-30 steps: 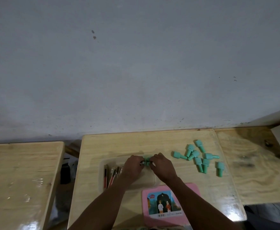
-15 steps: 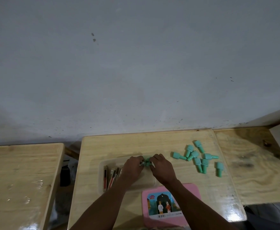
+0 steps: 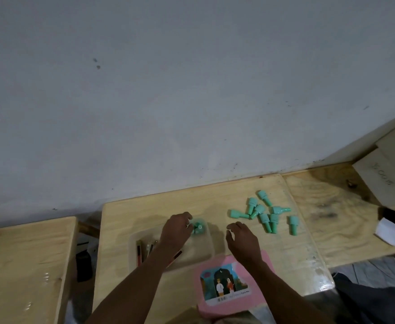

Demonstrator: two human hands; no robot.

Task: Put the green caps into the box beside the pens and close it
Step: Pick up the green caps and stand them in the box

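the pink flat lid with a picture sticker [image 3: 229,286] lies closest to me on the pale wooden desk [image 3: 145,211], not on the box yet. just past it sits the clear plastic box [image 3: 209,247], open on top. the thin red and brown pens [image 3: 145,250] lie in its left side, partly under my arm.

a moment ago both my hands were pressed together over the box, pinching something green between them. now they have come apart. my right hand [image 3: 242,240] has slid off to the right, just outside the box. it is half open with curled fingers and has nothing in it. my left hand [image 3: 176,231] is over the far side of the box, and its fingers touch a little bunch of green plastic caps [image 3: 197,228] there. it is blurry, so i cannot tell if i hold them tight or am just letting them go.

i think this means a few caps are now in the box next to the pens, and my right hand is free to fetch more.

farther off to the right, the pile of loose green caps [image 3: 263,213] waits on the desk, well apart from the box. there are about eight of them, so most of the job is left, and the lid goes on last.
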